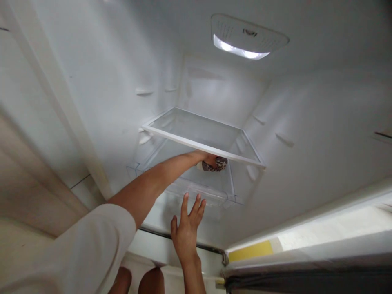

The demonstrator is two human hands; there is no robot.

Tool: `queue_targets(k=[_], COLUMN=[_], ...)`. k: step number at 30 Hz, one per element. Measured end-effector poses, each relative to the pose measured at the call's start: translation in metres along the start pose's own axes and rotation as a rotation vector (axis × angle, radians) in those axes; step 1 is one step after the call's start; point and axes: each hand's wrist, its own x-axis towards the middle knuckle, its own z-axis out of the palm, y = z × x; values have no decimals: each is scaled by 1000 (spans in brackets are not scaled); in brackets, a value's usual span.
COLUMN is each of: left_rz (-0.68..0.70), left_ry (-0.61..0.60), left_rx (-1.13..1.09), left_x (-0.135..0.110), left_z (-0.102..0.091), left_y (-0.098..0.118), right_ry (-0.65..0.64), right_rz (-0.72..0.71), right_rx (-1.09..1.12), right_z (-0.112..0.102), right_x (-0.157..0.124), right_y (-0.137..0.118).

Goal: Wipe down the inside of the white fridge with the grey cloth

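Where the left hand (211, 158) reaches: far into the refrigerator compartment (116, 69), the arm (162, 175) entering from near left, passing beneath the upper shelf (199, 143), probably because its pane bars the way from above
Patterned cloth (221, 164): clamped in the left hand, fingers bent over it, likely against slipping; it sits between upper shelf and lower pane (208, 179), though from where I stand I cannot tell which it touches
Side ledge (145, 137): left, apparently bearing the upper shelf
Right hand (186, 230): near, fingers spread apart, seemingly holding nothing, perhaps for balance; contact with the near edge is unclear
Lamp (240, 51): overhead, presumably so light falls across both levels
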Motion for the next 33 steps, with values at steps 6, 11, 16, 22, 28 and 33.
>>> queue_targets(k=[6, 11, 16, 22, 28, 33], left_rz=[104, 103, 10, -165, -258, -241], left_ry=[-111, -224, -250, -212, -223, -291], left_rx=[-99, -240, -270, -149, -20, -79], left_x=[-41, -79, -116, -158, -157, -148], left_z=[12, 18, 1, -29, -38, -32], left_y=[10, 3, -22, -57, -57, -54], right_ry=[-1, -15, -62, -71, -30, -10], right_rz=[12, 35, 79, 50, 76, 71], right_rx=[10, 3, -55, -104, -90, -56], right_z=[-5, -4, 0, 5, 1, 0], right_x=[3, 2, 1, 0, 1, 2], right_y=[-2, -4, -2, 3, -4, -5])
